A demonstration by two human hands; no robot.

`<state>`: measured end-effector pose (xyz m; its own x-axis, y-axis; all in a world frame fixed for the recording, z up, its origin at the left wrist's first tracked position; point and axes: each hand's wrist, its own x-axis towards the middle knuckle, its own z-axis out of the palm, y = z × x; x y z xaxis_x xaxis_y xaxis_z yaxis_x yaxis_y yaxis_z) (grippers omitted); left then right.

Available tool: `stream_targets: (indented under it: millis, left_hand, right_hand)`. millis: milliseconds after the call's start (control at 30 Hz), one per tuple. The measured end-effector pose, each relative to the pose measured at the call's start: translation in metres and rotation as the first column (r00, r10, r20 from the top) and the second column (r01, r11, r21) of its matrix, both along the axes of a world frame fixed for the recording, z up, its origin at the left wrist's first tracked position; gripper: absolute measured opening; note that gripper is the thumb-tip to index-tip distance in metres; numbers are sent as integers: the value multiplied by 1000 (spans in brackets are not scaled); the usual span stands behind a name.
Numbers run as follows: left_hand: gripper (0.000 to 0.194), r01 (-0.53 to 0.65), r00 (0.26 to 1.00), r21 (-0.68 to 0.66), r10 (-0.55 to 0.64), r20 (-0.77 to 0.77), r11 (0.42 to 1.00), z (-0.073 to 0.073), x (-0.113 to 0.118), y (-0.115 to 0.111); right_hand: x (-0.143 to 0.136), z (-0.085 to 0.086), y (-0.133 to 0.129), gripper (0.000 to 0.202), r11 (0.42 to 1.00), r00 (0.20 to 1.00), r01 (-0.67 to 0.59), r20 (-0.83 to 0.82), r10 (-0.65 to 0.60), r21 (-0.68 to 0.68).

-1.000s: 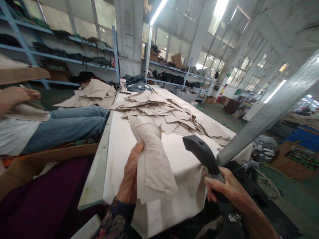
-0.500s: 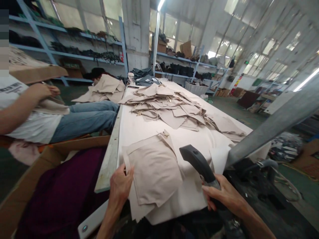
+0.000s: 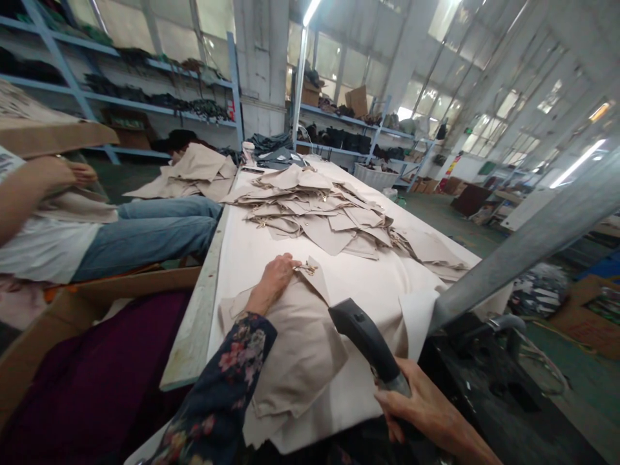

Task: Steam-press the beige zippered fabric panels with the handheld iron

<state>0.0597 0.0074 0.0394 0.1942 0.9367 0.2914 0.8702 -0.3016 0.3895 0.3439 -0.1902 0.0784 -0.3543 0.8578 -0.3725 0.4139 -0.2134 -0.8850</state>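
Observation:
A beige fabric piece (image 3: 305, 349) lies rumpled at the near end of the white-covered table, over other layers of the same cloth. My left hand (image 3: 275, 279) reaches across it, its fingers closed on the far edge, beside a small gold-coloured tangle (image 3: 308, 268) too small to name. My right hand (image 3: 411, 394) is wrapped around the handle of a black curved nozzle-like hand tool (image 3: 371, 336). The tool's wide head is over the right side of the fabric. Whether it touches the cloth, I cannot tell.
A heap of beige pieces (image 3: 314, 206) covers the table's middle. A slanted metal post (image 3: 513, 239) and a black machine (image 3: 494, 381) stand right. At left are a seated person (image 3: 145, 239) and a cardboard box (image 3: 140, 282) with dark purple cloth.
My left hand has moved from the fabric's left edge forward to its far edge. The black tool has shifted slightly left and down in view with my right hand.

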Motion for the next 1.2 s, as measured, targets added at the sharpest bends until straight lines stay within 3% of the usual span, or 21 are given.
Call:
stream_targets:
  millis: [100,200,400,500,600,733,933,1100,1200]
  left_hand:
    - [30,81,997,-11,-81,-4,997,-3,4,9]
    - [28,91,996,-1,-91,-16,996,6,4,11]
    - [23,81,996,141,-75,-45,987,53,2,14]
    - [18,13,996,197,-30,82,980,78,2,9]
    - [16,-35,965,198,-19,262,980,90,2,-1]
    - [19,-58,877,109,-1,480,992,81,3,-20]
    - [27,23,576,-105,73,814,994,48,12,-49]
    - [28,139,332,-144,91,939,980,31,14,-64]
    - [29,158,243,-159,118,963,975,23,14,-69]
  right_hand:
    - [0,-2,0,8,1000,1000,-6,2,6,-14]
    - [0,1,3,7,1000,1000,15,4,-15,-18]
    - [4,17,3,16,1000,1000,19,-16,-19,-4]
    - [6,26,2,19,999,999,47,-16,-46,18]
    - [4,34,4,14,997,998,37,-49,-34,63]
    - [-6,42,11,8,993,996,1,-89,10,116]
    - [-28,36,24,8,994,980,-64,-185,79,89]
    - [-39,28,35,7,992,978,-90,-178,106,93]
    - [-42,26,38,8,988,976,-110,-178,128,108]
